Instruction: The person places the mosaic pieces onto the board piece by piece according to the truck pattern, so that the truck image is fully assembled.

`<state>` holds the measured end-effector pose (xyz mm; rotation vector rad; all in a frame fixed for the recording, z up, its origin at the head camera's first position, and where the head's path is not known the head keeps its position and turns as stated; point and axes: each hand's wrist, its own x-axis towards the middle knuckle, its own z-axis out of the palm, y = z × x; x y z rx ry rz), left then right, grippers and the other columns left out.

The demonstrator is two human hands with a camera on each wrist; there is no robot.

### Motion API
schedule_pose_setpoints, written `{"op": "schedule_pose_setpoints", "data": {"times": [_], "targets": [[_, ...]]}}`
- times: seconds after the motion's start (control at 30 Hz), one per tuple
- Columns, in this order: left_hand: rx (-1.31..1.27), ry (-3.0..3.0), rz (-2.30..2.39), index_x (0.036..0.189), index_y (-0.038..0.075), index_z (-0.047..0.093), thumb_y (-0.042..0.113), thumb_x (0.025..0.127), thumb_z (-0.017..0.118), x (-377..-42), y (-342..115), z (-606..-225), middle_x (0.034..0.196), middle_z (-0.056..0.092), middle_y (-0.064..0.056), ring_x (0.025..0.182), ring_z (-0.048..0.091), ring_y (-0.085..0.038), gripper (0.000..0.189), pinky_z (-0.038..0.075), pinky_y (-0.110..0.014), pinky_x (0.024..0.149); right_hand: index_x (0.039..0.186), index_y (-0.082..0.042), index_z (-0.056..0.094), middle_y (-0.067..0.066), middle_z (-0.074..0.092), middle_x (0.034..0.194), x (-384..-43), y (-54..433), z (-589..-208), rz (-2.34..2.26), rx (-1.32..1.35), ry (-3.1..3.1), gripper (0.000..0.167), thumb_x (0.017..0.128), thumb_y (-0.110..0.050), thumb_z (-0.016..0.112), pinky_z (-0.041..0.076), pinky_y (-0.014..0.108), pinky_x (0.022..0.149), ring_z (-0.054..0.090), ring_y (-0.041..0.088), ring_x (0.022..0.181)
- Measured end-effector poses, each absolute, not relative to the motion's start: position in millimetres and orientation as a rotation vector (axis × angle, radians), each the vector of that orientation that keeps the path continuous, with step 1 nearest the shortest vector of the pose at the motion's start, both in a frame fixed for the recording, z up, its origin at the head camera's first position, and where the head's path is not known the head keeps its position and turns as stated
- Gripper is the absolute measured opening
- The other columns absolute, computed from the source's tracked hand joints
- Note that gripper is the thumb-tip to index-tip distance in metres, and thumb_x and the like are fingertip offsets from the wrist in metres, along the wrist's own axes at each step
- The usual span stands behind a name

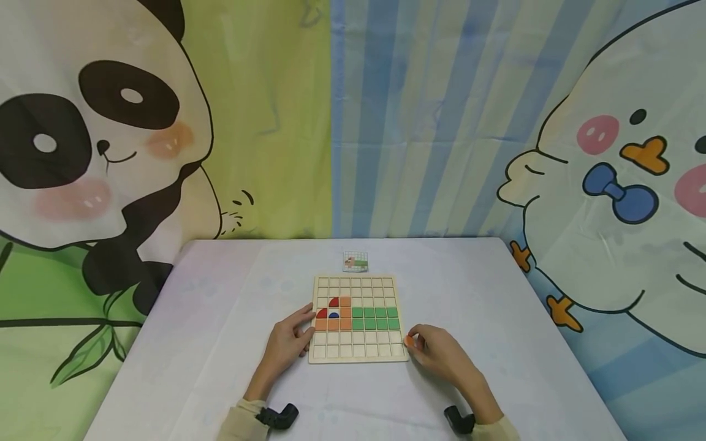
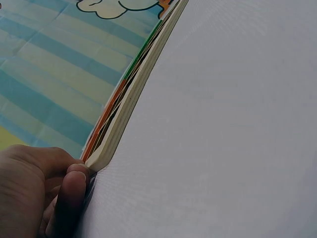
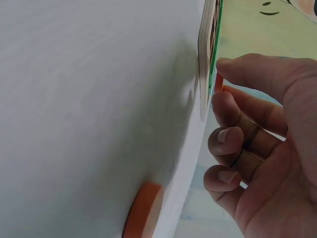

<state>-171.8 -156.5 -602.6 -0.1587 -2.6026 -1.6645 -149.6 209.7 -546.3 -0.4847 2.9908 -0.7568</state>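
A wooden grid board (image 1: 358, 352) lies on the table, with rows of square cells. Green tiles (image 1: 375, 318) fill part of its right half. Orange squares (image 1: 331, 324), red quarter-round pieces (image 1: 334, 302) and a blue half-round piece (image 1: 333, 315) sit on its left half. My left hand (image 1: 289, 337) rests its fingertips against the board's left edge. Just off the right edge, my right hand (image 1: 438, 352) pinches a small orange piece (image 3: 219, 83) between thumb and forefinger; its full shape is hidden. Another orange piece (image 3: 143, 210) shows low in the right wrist view.
Behind the board lies a small picture card (image 1: 355, 261) with a coloured grid design. The white table (image 1: 231, 294) ends at a patterned cloth backdrop (image 1: 413, 122). Dark wrist-worn devices (image 1: 278, 418) sit at both sleeves.
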Motion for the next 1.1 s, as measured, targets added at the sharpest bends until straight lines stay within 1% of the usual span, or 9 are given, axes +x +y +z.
{"op": "schedule_pose_setpoints", "data": {"times": [0.13,0.2,0.27,0.37,0.43,0.47,0.6,0.9,1.1], "targets": [[-0.179,-2.582,-1.657,0.143,0.007,0.067,0.007,0.098,0.074,-170.8,-156.5,-602.7,0.152,0.064,-0.004,0.046,0.057,-0.009,0.045,0.050,-0.025,0.042,0.104,-0.013,0.076,-0.015,0.056,0.073,-153.6,202.0,-545.5,-0.757,-0.541,2.979,0.013,0.097,-0.022,0.078,0.042,0.018,0.061,0.046,-0.002,0.064],[-0.180,-2.580,-1.657,0.142,0.007,0.068,0.007,0.098,0.074,-170.5,-156.4,-602.3,0.154,0.063,-0.004,0.046,0.057,-0.008,0.045,0.050,-0.025,0.042,0.105,-0.013,0.076,-0.015,0.056,0.073,-155.3,198.7,-545.1,-0.760,-0.571,2.971,0.013,0.096,-0.022,0.079,0.042,0.018,0.060,0.045,-0.002,0.064],[-0.180,-2.580,-1.658,0.143,0.007,0.067,0.005,0.097,0.074,-170.5,-156.0,-601.7,0.144,0.070,-0.007,0.046,0.056,-0.008,0.046,0.050,-0.026,0.042,0.105,-0.013,0.076,-0.015,0.056,0.073,-157.1,195.1,-545.1,-0.755,-0.605,2.967,0.013,0.096,-0.021,0.079,0.042,0.019,0.060,0.045,-0.002,0.064],[-0.166,-2.592,-1.660,0.144,0.009,0.067,0.005,0.097,0.074,-170.9,-155.5,-601.1,0.108,0.079,-0.012,0.046,0.056,-0.009,0.048,0.050,-0.025,0.042,0.106,-0.012,0.076,-0.015,0.055,0.072,-160.0,189.8,-546.3,-0.729,-0.644,2.968,0.014,0.096,-0.021,0.079,0.041,0.019,0.060,0.044,-0.002,0.064],[-0.153,-2.594,-1.669,0.144,0.010,0.067,0.005,0.096,0.075,-170.9,-155.5,-600.7,0.107,0.079,-0.011,0.046,0.056,-0.011,0.048,0.049,-0.025,0.042,0.106,-0.013,0.076,-0.015,0.055,0.072,-162.2,185.7,-546.6,-0.715,-0.654,2.967,0.014,0.096,-0.022,0.079,0.042,0.018,0.060,0.044,-0.002,0.064],[-0.149,-2.597,-1.672,0.144,0.010,0.067,0.005,0.097,0.074,-170.8,-155.5,-600.9,0.109,0.079,-0.010,0.046,0.056,-0.011,0.048,0.049,-0.025,0.042,0.106,-0.013,0.076,-0.015,0.055,0.072,-163.3,183.8,-546.8,-0.708,-0.655,2.966,0.013,0.096,-0.022,0.078,0.042,0.018,0.060,0.045,-0.002,0.064],[-0.163,-2.581,-1.687,0.142,0.007,0.068,0.004,0.097,0.074,-170.4,-156.1,-601.9,0.152,0.065,-0.003,0.046,0.057,-0.010,0.046,0.050,-0.026,0.042,0.105,-0.015,0.076,-0.014,0.054,0.072,-167.6,176.8,-546.9,-0.681,-0.681,2.960,0.013,0.096,-0.024,0.079,0.040,0.019,0.058,0.044,0.000,0.064],[-0.218,-2.557,-1.692,0.142,0.004,0.067,0.005,0.098,0.073,-169.9,-157.2,-604.0,0.156,0.061,-0.006,0.047,0.058,-0.008,0.044,0.053,-0.026,0.044,0.107,-0.014,0.076,-0.014,0.056,0.074,-171.9,169.2,-548.3,-0.654,-0.746,2.937,0.014,0.099,-0.025,0.076,0.040,0.019,0.057,0.045,0.000,0.063],[-0.190,-2.571,-1.683,0.142,0.007,0.067,0.006,0.098,0.074,-171.0,-156.8,-602.3,0.146,0.069,-0.004,0.046,0.058,-0.008,0.045,0.052,-0.026,0.043,0.106,-0.015,0.075,-0.015,0.053,0.072,-171.7,167.4,-547.2,-0.668,-0.764,2.939,0.012,0.098,-0.024,0.077,0.040,0.018,0.058,0.044,0.000,0.064]]}}
